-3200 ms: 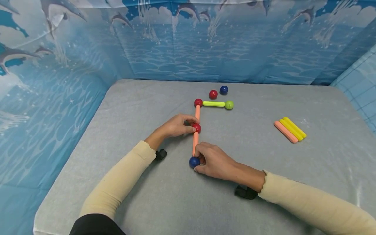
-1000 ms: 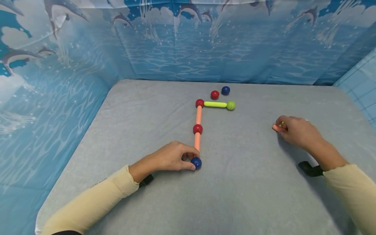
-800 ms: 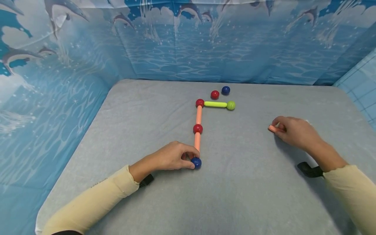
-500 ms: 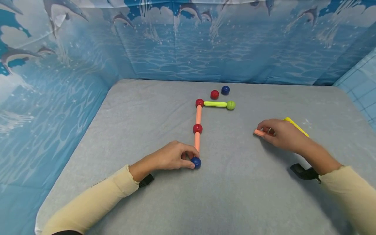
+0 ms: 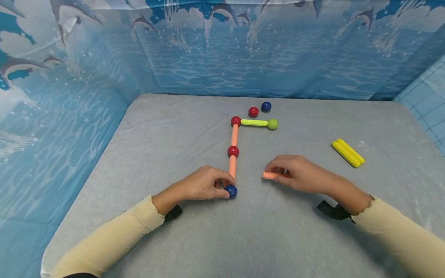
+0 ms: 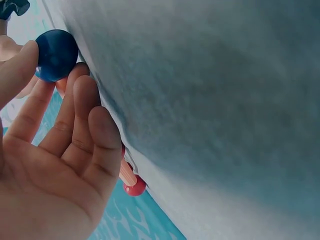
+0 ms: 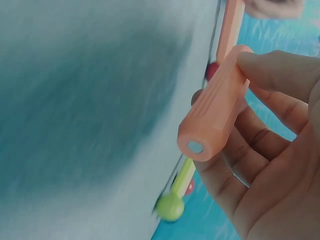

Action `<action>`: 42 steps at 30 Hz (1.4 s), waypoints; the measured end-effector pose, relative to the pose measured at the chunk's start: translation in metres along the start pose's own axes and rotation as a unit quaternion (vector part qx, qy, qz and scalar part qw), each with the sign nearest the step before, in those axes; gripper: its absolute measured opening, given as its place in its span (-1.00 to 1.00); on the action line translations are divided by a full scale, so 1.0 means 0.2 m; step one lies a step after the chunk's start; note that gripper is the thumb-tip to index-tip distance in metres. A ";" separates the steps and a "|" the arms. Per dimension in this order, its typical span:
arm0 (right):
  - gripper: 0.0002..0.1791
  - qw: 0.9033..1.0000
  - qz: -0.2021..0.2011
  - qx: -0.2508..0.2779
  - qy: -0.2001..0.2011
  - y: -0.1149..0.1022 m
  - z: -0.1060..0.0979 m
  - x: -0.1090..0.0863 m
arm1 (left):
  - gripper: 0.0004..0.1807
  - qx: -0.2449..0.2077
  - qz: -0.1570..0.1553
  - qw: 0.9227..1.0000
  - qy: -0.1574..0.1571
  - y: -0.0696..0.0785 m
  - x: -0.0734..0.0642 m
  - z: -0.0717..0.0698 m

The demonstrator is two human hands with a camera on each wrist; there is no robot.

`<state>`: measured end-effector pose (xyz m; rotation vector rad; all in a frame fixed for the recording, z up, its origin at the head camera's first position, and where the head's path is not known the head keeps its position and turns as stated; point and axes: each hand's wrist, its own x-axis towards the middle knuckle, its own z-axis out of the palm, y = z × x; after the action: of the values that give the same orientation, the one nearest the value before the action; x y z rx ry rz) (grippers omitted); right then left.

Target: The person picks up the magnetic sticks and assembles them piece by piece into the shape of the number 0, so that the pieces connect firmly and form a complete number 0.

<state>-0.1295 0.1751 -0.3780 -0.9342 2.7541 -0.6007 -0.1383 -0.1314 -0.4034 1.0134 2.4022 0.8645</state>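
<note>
Left hand [image 5: 203,184] is pinching the blue ball [image 5: 231,191] at the near end of a stick-and-ball chain [image 5: 233,151]. Right hand [image 5: 302,174], fingers curled, is holding an orange stick [image 5: 269,175] against its thumb, right of the chain. Yellow sticks [image 5: 348,153] are lying farther right on the table [image 5: 278,235].

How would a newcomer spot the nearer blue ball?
On the grey table, find the bent chain of sticks and balls. At its near end, the left grip pinches the blue ball. Only this ball is held; the far blue ball lies loose.
</note>
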 end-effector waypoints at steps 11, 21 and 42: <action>-0.70 0.998 -0.052 0.030 -0.023 -0.09 0.11 0.05 | -0.71 -0.016 -0.007 1.000 -0.003 0.00 0.01 0.00; -0.71 0.996 -0.061 0.056 -0.045 -0.13 0.15 0.09 | -0.74 -0.028 -0.011 1.000 -0.006 0.00 0.00 -0.01; -0.73 0.992 -0.079 0.066 -0.077 -0.19 0.17 0.15 | -0.71 -0.025 -0.003 1.000 -0.009 0.00 0.00 -0.01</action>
<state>-0.1232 0.1181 -0.3939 -1.1252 2.4873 -0.6955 -0.1390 -0.1323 -0.4027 0.9900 2.3556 0.9034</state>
